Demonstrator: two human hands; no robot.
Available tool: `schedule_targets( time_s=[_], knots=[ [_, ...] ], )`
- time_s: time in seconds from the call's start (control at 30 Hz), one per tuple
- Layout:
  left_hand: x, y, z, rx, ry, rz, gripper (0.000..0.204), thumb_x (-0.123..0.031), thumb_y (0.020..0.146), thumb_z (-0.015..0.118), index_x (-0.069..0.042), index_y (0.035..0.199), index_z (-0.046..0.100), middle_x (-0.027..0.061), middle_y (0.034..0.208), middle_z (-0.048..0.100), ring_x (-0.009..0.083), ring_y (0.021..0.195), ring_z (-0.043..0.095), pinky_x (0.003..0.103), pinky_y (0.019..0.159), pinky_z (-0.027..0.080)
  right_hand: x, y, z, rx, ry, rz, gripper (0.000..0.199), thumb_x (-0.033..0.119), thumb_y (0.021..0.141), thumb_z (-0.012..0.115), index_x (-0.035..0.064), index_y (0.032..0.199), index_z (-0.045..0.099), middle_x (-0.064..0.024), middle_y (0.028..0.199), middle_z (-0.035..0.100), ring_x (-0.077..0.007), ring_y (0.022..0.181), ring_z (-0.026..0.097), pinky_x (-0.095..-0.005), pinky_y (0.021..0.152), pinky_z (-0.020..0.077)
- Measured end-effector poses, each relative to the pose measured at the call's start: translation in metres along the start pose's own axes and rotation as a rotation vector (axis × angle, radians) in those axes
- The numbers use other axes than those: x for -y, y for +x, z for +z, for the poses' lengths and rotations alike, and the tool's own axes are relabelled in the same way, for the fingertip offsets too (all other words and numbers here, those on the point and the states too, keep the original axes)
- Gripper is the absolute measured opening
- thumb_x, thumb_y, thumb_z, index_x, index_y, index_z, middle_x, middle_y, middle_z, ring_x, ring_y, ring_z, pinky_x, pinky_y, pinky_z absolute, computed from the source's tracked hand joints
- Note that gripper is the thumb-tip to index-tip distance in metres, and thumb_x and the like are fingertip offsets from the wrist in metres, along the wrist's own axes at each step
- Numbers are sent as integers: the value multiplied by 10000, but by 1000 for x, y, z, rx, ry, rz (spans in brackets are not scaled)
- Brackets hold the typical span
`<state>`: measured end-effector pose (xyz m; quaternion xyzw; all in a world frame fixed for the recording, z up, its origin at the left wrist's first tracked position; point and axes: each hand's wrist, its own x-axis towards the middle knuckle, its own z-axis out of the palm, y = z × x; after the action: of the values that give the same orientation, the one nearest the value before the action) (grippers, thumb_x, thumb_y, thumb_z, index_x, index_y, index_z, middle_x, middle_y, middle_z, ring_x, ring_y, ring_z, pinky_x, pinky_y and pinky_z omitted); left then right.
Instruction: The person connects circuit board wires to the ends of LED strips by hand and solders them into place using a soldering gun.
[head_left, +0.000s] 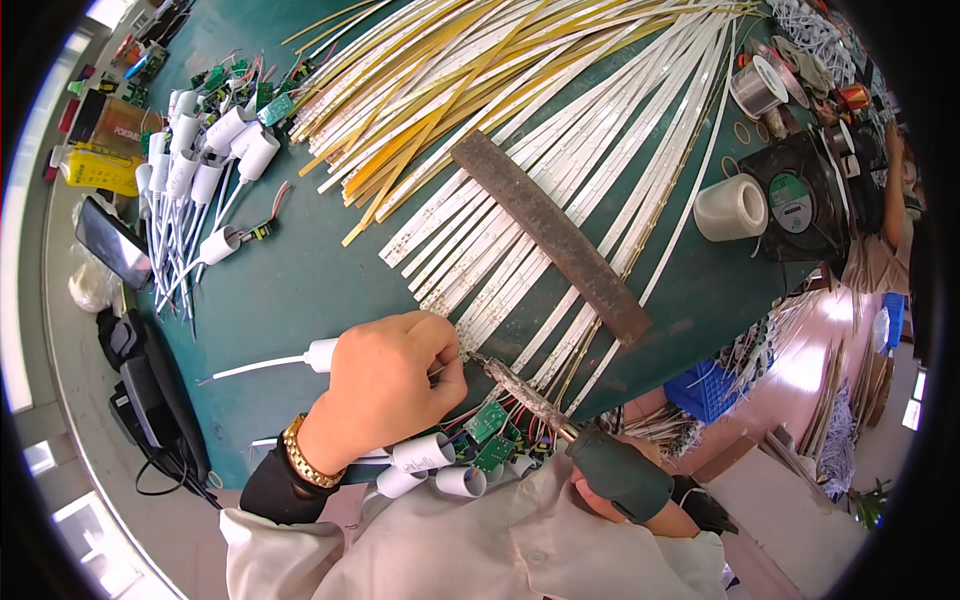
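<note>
My left hand (385, 375), wearing a gold watch (303, 455), is closed in a pinch at the near ends of white LED strips (480, 312). What its fingertips hold is hidden. A white cylindrical cap (322, 355) with a cable pokes out from behind this hand. My right hand (645, 448) grips the dark green handle of a soldering iron (620, 475). The iron's crusted tip points left, close to my left fingertips. A rusty metal bar (550, 238) lies across the strips. Small green circuit boards (487, 421) and more white caps (423, 453) lie nearest my body.
White capped cables (205, 180) are piled at the left, beside a phone (112, 240) and a black pouch (160, 400). Yellow-edged strips (420, 110) cover the far side. At the right stand a white roll (730, 208), solder spool (758, 88) and black fan (795, 195). Below is a blue crate (703, 390).
</note>
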<state>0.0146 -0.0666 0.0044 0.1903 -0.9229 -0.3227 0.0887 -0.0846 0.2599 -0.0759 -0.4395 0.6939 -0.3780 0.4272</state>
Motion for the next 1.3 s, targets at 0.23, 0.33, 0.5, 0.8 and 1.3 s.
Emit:
schedule_targets(
  time_s=[0.23, 0.33, 0.5, 0.8, 1.3],
  knots=[
    [1, 0, 1, 0, 10, 9, 127, -13, 631, 671, -70, 670, 564, 40, 596, 551, 197, 510, 565, 299, 473, 444, 27, 20, -14, 52, -3, 49, 95, 37, 879, 523, -28, 898, 589, -109, 797, 618, -186, 721, 611, -273, 616, 494],
    [0, 0, -2, 24, 2, -2, 100, -30, 642, 657, -70, 672, 570, 63, 635, 575, 260, 564, 583, 352, 484, 449, 50, 25, -19, -70, 19, 54, 172, 121, 760, 648, 46, 912, 620, -91, 801, 633, -236, 710, 617, -323, 612, 496],
    [1, 0, -1, 0, 2, 12, 110, -25, 636, 662, -75, 670, 570, 49, 615, 562, 228, 540, 573, 327, 478, 444, 50, 25, -18, -195, -89, 21, 319, 184, 650, 744, 121, 951, 659, -83, 815, 648, -294, 681, 607, -379, 596, 490],
    [1, 0, 0, 8, -14, 11, 95, -29, 642, 650, -75, 666, 571, 60, 625, 568, 257, 555, 579, 350, 472, 441, 50, 19, -10, -195, 866, 510, 268, 121, 740, 684, 95, 1005, 649, -80, 874, 657, -229, 770, 618, -341, 656, 536],
    [-12, -7, -18, 132, 46, 10, 185, -49, 692, 693, -70, 828, 570, 53, 699, 577, 240, 636, 587, 338, 611, 446, 47, 31, -17, -220, -328, -237, 433, 242, 668, 722, 118, 1076, 644, -100, 970, 642, -297, 787, 636, -401, 620, 513]
  ],
)
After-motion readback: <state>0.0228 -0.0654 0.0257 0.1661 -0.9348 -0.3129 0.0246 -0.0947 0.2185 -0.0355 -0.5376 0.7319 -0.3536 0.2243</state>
